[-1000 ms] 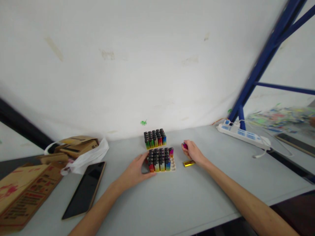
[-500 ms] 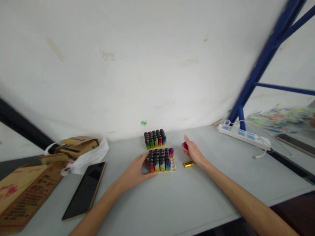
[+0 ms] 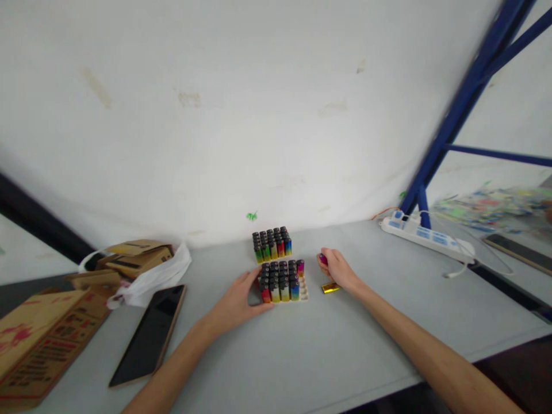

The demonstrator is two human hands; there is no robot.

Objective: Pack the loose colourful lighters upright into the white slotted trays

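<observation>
My left hand (image 3: 235, 299) is curved round the left side of a pale tray (image 3: 304, 296), thumb at its front corner and fingers at the side. Several upright lighters (image 3: 279, 282) with black tops and red, yellow, silver, blue and magenta bodies fill most of that tray. Bare sockets show along its right column, in front of a magenta lighter (image 3: 301, 268). To the right of the tray, my right hand (image 3: 337, 268) is closed round a purple lighter (image 3: 322, 260), one end sticking out. A gold lighter-shaped piece (image 3: 330, 287) lies on the table just below this hand.
Behind the tray stands a second block of lighters (image 3: 271, 244), near the wall. On the left lie a tablet (image 3: 149, 336), a white plastic bag (image 3: 159, 279) and cardboard boxes (image 3: 47, 339). A white power strip (image 3: 426, 237) with cables and a phone (image 3: 520, 253) are at the right.
My right hand's thumb has folded down from pointing up, and the purple lighter has turned a little in its grip. My left hand and the tray stay in place.
</observation>
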